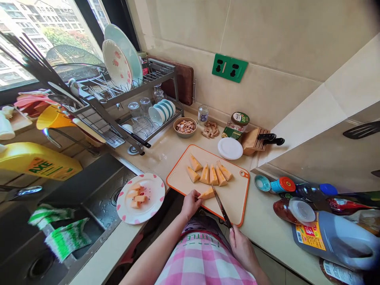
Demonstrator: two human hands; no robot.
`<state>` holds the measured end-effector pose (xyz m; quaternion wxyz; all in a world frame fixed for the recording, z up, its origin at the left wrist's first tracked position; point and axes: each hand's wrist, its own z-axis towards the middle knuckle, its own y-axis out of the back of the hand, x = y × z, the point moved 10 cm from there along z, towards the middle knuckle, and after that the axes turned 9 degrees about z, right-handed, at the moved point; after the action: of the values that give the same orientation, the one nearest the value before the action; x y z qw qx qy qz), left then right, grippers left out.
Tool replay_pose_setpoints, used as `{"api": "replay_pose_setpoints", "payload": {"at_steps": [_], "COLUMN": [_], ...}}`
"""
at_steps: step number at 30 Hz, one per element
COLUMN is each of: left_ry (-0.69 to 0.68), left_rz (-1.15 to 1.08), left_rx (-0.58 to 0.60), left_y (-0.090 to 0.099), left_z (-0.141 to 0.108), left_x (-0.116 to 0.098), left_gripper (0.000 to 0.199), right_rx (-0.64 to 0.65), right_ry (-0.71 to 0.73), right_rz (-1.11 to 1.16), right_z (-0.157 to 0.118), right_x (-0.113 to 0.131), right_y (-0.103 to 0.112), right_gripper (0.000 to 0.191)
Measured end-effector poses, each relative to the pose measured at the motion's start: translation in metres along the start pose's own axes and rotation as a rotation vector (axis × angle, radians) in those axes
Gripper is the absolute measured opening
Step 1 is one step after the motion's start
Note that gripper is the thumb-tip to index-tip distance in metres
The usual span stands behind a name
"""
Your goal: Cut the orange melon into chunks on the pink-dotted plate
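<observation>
My left hand [190,205] pinches one end of an orange melon wedge [207,193] near the front edge of the cutting board [234,198], which is cream with an orange rim. In my right hand [242,245] is the handle of a kitchen knife [221,206]. Its dark blade slants up and left, with the tip by the far end of that wedge. Several more melon wedges [213,174] lie in a group behind it on the board. To the left, a white plate with pink spots [156,204] carries a few cut melon cubes [138,199].
A sink [101,202] with green-striped cloths lies left. Behind stand a dish rack [142,89], a bowl of garlic [185,126], ginger [210,130], a small white plate [230,148] and a knife block [252,141]. Bottles and a large jug [338,239] crowd the right counter.
</observation>
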<state>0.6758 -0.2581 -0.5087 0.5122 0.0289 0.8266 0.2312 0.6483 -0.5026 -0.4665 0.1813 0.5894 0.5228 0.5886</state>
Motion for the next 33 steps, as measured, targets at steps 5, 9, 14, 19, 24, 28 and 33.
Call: {"api": "replay_pose_setpoints", "payload": {"at_steps": [5, 9, 14, 19, 24, 28, 33], "left_ry": [0.005, -0.016, 0.003, 0.033, 0.011, 0.013, 0.008], "left_rz": [-0.081, -0.090, -0.145, -0.212, -0.249, -0.259, -0.297], "left_rx": [-0.002, 0.026, 0.027, 0.023, 0.000, 0.012, 0.033], "left_y": [0.000, -0.003, -0.005, -0.006, -0.003, -0.003, -0.007], "left_z": [0.000, 0.000, 0.001, 0.003, 0.001, -0.001, 0.000], "left_x": [0.003, 0.003, 0.006, 0.010, 0.011, 0.013, 0.013], "left_gripper": [0.017, 0.014, 0.014, 0.020, 0.025, 0.026, 0.026], "right_rx": [0.053, 0.122, 0.198, 0.155, 0.155, 0.182, 0.213], "right_ry": [-0.001, -0.054, -0.148, -0.076, 0.014, 0.006, -0.010], "right_rz": [-0.092, -0.156, -0.166, -0.210, -0.205, -0.212, -0.161], "right_z": [0.000, 0.004, 0.008, 0.002, -0.001, 0.006, 0.006], "right_x": [0.005, 0.009, 0.006, 0.011, 0.019, 0.020, 0.016], "right_y": [0.000, -0.006, -0.014, -0.007, -0.005, -0.011, -0.016], "right_gripper": [0.037, 0.032, 0.027, 0.027, 0.027, 0.028, 0.029]}}
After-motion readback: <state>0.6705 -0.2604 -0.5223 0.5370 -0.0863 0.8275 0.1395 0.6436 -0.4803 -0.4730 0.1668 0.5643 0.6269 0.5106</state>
